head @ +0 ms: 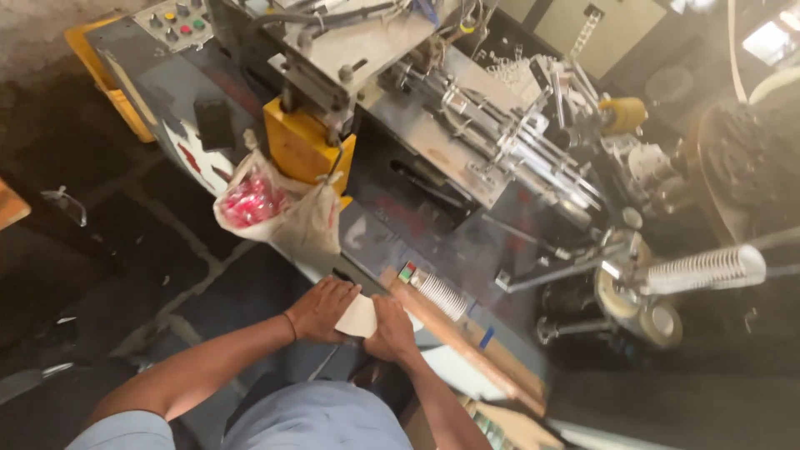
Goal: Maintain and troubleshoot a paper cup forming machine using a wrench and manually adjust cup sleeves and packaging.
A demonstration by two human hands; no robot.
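Note:
My left hand [321, 308] and my right hand [390, 329] both grip a flat cream paper blank [359, 318] at the near edge of a large grey machine [433, 150]. The fingers of each hand curl over the blank's sides. Just beyond the right hand lies a short row of nested white paper cups [442, 294] on its side, resting on a wooden strip [467, 337].
A clear plastic bag [275, 208] holding red pieces hangs off the machine beside a yellow block [304, 146]. A long stack of white cups [708, 268] juts out at right near round metal moulds [642, 308]. A button panel [175, 21] sits at top left. Dark floor lies at left.

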